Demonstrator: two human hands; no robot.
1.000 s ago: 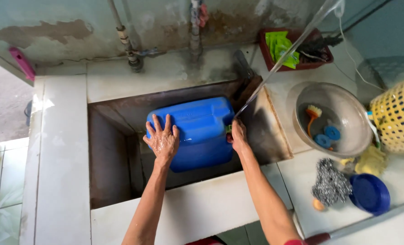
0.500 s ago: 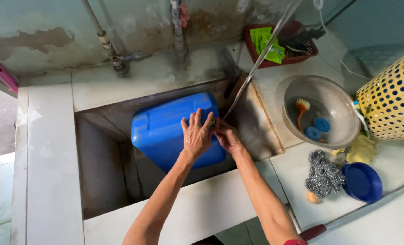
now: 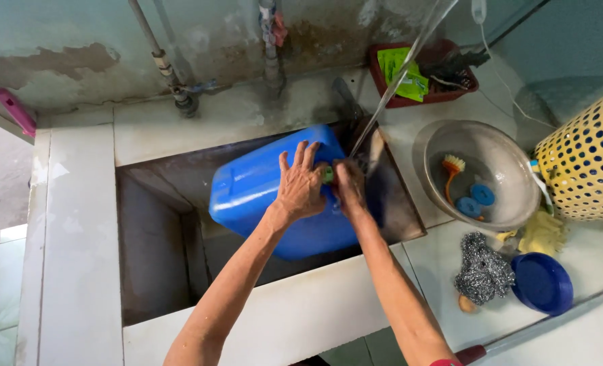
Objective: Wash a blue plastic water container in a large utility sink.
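Observation:
A blue plastic jerrycan (image 3: pixel 267 196) lies tilted in a deep concrete sink (image 3: pixel 152 271). My left hand (image 3: pixel 300 184) rests palm-down on it with fingers spread, right beside the green mouth (image 3: pixel 327 175). My right hand (image 3: pixel 349 186) is closed around the end of a clear hose (image 3: pixel 400 71) at that mouth. The hose runs up to the top right. The two hands almost touch.
To the right, on the tiled counter (image 3: pixel 444 264), stand a metal bowl (image 3: pixel 477 173) with a brush and blue caps, a steel scourer (image 3: pixel 483 274), a blue lid (image 3: pixel 542 283), a yellow perforated basket (image 3: pixel 586 163) and a red tray (image 3: pixel 427 74). Pipes and a tap (image 3: pixel 179 95) run along the back wall.
My left hand has slid right across the jerrycan, from its middle to the mouth beside my right hand. The view has shifted left and closer.

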